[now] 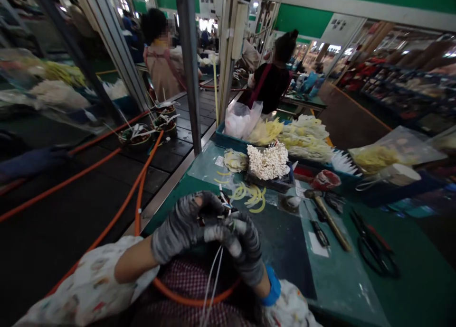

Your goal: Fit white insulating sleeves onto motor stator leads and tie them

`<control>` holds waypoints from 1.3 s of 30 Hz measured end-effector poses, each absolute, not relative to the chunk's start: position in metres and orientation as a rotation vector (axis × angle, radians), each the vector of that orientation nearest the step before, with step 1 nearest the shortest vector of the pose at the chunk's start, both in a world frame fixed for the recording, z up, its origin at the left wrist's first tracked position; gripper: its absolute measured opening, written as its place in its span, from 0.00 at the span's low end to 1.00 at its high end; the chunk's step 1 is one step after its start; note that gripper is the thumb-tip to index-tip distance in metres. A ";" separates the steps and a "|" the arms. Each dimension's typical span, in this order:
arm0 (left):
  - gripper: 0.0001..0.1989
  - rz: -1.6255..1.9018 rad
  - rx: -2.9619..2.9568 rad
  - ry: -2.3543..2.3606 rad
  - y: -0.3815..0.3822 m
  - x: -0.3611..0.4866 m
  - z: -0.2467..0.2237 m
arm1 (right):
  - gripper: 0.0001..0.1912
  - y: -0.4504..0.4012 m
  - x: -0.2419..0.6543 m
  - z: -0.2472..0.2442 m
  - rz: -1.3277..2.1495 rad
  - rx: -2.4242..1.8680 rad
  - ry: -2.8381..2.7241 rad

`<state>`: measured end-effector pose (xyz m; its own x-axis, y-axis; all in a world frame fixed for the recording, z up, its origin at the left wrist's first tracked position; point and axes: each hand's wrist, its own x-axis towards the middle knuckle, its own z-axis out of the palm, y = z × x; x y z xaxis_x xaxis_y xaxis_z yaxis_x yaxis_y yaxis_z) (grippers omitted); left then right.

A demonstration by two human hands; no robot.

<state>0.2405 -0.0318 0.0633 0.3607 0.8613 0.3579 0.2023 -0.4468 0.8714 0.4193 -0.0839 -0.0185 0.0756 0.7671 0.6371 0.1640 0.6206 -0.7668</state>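
Note:
My left hand [183, 225], in a grey striped glove, is closed with its fingertips on a small bunch of wires [224, 202] in front of my lap. From the other side my right hand [245, 244], gloved alike and with a blue band at the wrist, pinches the same bunch. White, dark and coloured wire ends poke up between the fingers; what they join to is hidden behind the gloves. Two thin white cords [213, 279] hang below my hands. An orange hose or cable [195, 301] curves across my lap beneath them.
Yellow sleeving pieces [251, 196] lie beyond my hands, near a box of white thin sticks [268, 160]. To the right are a hammer [331, 220], a cutter [319, 233] and black scissors [374, 246]. Wired round parts [137, 136] stand on the roller line at left; two people sit beyond.

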 end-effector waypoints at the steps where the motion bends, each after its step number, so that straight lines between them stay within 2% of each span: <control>1: 0.11 1.073 1.863 0.906 -0.032 0.241 0.064 | 0.15 -0.083 0.419 -0.016 0.514 -0.815 -1.505; 4: 0.10 1.007 1.831 0.907 -0.024 0.234 0.061 | 0.16 -0.077 0.419 -0.014 0.528 -0.775 -1.537; 7: 0.17 1.005 1.838 1.153 -0.007 0.216 0.050 | 0.12 -0.071 0.421 -0.022 0.637 -0.825 -1.435; 9: 0.27 0.885 1.850 1.300 0.005 0.203 0.038 | 0.10 -0.068 0.425 -0.027 0.669 -0.901 -1.359; 11: 0.38 0.694 1.829 1.266 0.014 0.195 0.025 | 0.10 -0.065 0.431 -0.026 0.649 -0.981 -1.335; 13: 0.44 0.507 1.827 1.163 0.023 0.196 0.013 | 0.10 -0.063 0.437 -0.019 0.623 -1.037 -1.408; 15: 0.44 0.364 1.869 1.038 0.036 0.203 0.006 | 0.11 -0.062 0.440 -0.009 0.606 -1.029 -1.561; 18: 0.35 0.202 1.973 0.914 0.061 0.215 0.005 | 0.14 -0.064 0.436 0.001 0.514 -1.034 -1.837; 21: 0.28 0.079 1.969 0.866 0.080 0.220 0.005 | 0.13 -0.066 0.421 -0.001 0.253 -1.210 -2.113; 25: 0.30 0.284 1.731 0.875 0.068 0.219 -0.005 | 0.12 -0.071 0.401 -0.012 -0.043 -1.396 -2.309; 28: 0.34 0.531 1.597 0.948 0.035 0.218 -0.013 | 0.11 -0.085 0.396 -0.016 -0.025 -1.410 -2.291; 33: 0.32 0.871 1.669 1.012 -0.014 0.216 -0.013 | 0.11 -0.117 0.393 -0.022 0.012 -1.404 -2.155; 39: 0.31 0.995 1.666 1.023 -0.033 0.216 -0.014 | 0.12 -0.126 0.389 -0.032 -0.059 -1.414 -2.143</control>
